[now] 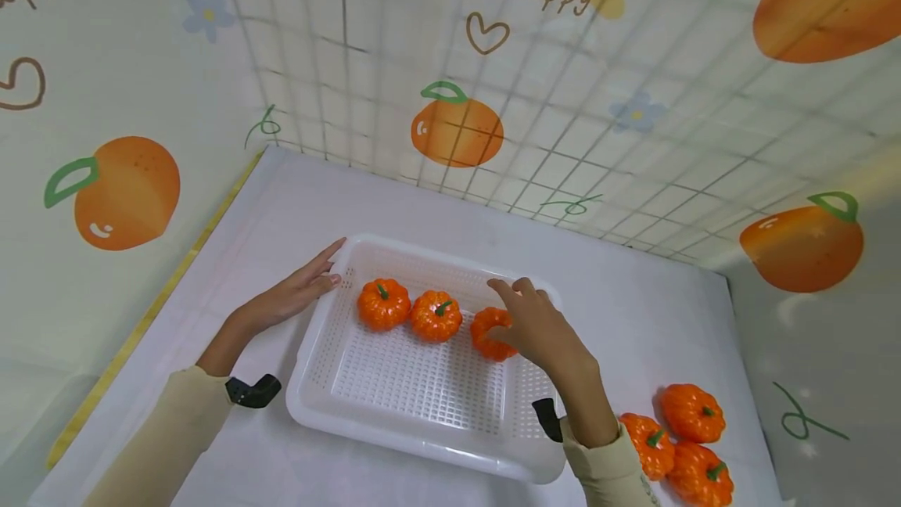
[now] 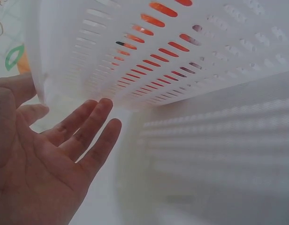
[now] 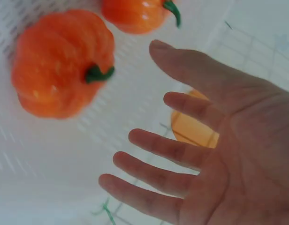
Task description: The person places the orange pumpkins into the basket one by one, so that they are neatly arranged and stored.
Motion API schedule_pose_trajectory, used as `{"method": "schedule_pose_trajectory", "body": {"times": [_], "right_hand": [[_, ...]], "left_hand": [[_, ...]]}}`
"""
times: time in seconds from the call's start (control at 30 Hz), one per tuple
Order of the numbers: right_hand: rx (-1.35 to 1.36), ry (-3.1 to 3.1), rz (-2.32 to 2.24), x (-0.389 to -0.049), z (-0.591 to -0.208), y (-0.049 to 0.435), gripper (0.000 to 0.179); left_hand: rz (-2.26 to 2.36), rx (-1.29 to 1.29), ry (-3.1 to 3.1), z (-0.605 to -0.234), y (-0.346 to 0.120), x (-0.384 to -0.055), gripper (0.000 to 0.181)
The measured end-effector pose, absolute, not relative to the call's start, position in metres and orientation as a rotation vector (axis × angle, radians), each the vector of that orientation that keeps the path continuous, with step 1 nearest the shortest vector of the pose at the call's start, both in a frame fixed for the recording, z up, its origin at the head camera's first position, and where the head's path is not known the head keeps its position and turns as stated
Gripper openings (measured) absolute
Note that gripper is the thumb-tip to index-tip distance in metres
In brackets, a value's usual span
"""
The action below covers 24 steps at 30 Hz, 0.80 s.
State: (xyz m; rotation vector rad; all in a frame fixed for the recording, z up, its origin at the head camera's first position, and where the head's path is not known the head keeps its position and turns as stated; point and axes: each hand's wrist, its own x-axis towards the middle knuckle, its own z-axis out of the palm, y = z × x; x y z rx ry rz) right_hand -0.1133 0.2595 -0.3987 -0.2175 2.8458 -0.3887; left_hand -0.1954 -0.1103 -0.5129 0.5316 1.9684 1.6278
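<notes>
A white perforated plastic basket (image 1: 408, 390) holds three small orange toy pumpkins with green stems: a left one (image 1: 380, 313), a middle one (image 1: 433, 325) and a right one (image 1: 482, 329). My left hand (image 1: 292, 296) rests against the basket's left rim, thumb and fingers extended. In the left wrist view its fingertips lie close to the outer basket wall (image 2: 215, 51). Over the right pumpkin is my right hand (image 1: 547, 329), fingers spread and partly covering it. The right wrist view shows the right hand (image 3: 243, 154) apart from the nearest pumpkin (image 3: 55, 70), its palm bare.
Three more pumpkins lie on the white tabletop (image 1: 310, 460) right of the basket: a rear one (image 1: 691, 411), a left one (image 1: 647, 448) and a front one (image 1: 700, 477). A wire grid (image 1: 338, 92) behind printed cloth stands at the back. Yellow tape (image 1: 155, 307) lines the left edge.
</notes>
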Motion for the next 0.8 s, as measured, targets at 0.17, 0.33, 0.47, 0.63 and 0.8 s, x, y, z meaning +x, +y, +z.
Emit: {"method": "schedule_pose_trajectory", "body": {"times": [0.17,0.33,0.47,0.63,0.8], "right_hand": [[-0.180,2.924,-0.401,-0.105,-0.384,0.273,0.065],[-0.038,2.961,-0.373,-0.094,-0.370,0.295,0.063],[0.102,2.980,-0.356,-0.079,-0.364,0.324,0.063],[0.238,3.008,-0.378,-0.057,-0.365,0.363,0.062],[0.420,3.001,-0.337,-0.033,-0.372,0.402,0.061]], "left_hand": [[1.628,0.532,1.966,-0.513,-0.109,-0.195,0.065],[1.620,0.510,1.965,-0.513,-0.108,-0.194,0.066],[1.609,0.512,1.974,-0.511,-0.106,-0.194,0.066],[1.611,0.521,1.989,-0.512,-0.110,-0.191,0.065],[1.593,0.525,2.013,-0.510,-0.107,-0.187,0.066]]}}
